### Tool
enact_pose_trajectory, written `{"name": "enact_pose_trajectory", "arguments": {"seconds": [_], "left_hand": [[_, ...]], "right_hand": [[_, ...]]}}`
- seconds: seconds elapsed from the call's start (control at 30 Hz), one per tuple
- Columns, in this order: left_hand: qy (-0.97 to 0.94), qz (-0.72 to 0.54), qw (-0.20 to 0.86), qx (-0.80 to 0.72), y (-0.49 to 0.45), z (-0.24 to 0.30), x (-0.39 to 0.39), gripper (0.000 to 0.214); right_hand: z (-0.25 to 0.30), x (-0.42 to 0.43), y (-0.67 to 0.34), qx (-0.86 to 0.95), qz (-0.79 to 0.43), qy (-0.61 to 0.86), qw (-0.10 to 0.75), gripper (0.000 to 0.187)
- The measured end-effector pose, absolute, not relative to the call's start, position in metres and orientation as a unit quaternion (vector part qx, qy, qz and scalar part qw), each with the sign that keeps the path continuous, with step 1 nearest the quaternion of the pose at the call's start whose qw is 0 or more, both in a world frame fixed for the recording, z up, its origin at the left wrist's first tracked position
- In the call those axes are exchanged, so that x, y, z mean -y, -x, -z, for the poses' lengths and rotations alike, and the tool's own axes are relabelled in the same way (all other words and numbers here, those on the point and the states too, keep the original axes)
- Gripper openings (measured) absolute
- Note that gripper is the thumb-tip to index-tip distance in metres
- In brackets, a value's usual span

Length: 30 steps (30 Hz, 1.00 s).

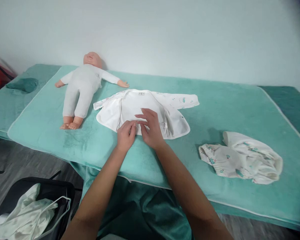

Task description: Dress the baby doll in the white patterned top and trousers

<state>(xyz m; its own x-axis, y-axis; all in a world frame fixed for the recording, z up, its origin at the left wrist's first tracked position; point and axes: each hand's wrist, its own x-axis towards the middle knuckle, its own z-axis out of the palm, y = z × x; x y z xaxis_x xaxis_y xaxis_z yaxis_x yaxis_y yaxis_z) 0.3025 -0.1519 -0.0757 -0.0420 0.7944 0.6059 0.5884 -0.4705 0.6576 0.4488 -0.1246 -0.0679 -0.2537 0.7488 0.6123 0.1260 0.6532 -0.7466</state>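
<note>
A small white baby shirt [145, 103] lies spread on the green bed cover, its front flaps open and its printed sleeves stretched to the sides. My left hand [126, 134] is over the shirt's lower edge, fingers curled in a pinch. Beside it, my right hand [152, 129] brings its thumb and index finger to the left fingertips, while its upper fingers stretch out above. Whatever lies between the fingertips is too small to make out. To the left, a baby doll [82, 81] in a white bodysuit rests on its back, arms out.
Crumpled printed baby trousers [242, 160] lie on the right of the green bed [165, 166]. At lower left, a black chair [62, 190] bears a pale cloth [32, 210] and a white hanger [65, 213]. A white wall [177, 40] borders the bed's far side.
</note>
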Motion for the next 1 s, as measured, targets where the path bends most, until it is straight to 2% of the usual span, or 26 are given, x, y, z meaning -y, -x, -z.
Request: {"name": "enact_pose_trajectory", "arguments": {"seconds": [0.13,0.23,0.33,0.7,1.0], "left_hand": [[-0.693,-0.532,0.102,-0.476,-0.303,0.076,0.150,0.023],[-0.692,-0.536,0.107,-0.472,-0.303,0.077,0.149,0.023],[-0.689,-0.534,0.116,-0.476,-0.303,0.078,0.149,0.024],[-0.652,-0.527,0.207,-0.505,-0.302,0.072,0.149,0.022],[-0.648,-0.521,0.209,-0.515,-0.302,0.071,0.149,0.022]], "right_hand": [[0.068,0.114,-0.453,0.642,-0.460,0.291,0.540,0.069],[0.068,0.107,-0.457,0.612,-0.526,0.287,0.516,0.078],[0.068,0.103,-0.460,0.581,-0.566,0.282,0.511,0.080],[0.066,0.101,-0.463,0.523,-0.632,0.277,0.501,0.083],[0.067,0.100,-0.464,0.528,-0.631,0.273,0.498,0.082]]}}
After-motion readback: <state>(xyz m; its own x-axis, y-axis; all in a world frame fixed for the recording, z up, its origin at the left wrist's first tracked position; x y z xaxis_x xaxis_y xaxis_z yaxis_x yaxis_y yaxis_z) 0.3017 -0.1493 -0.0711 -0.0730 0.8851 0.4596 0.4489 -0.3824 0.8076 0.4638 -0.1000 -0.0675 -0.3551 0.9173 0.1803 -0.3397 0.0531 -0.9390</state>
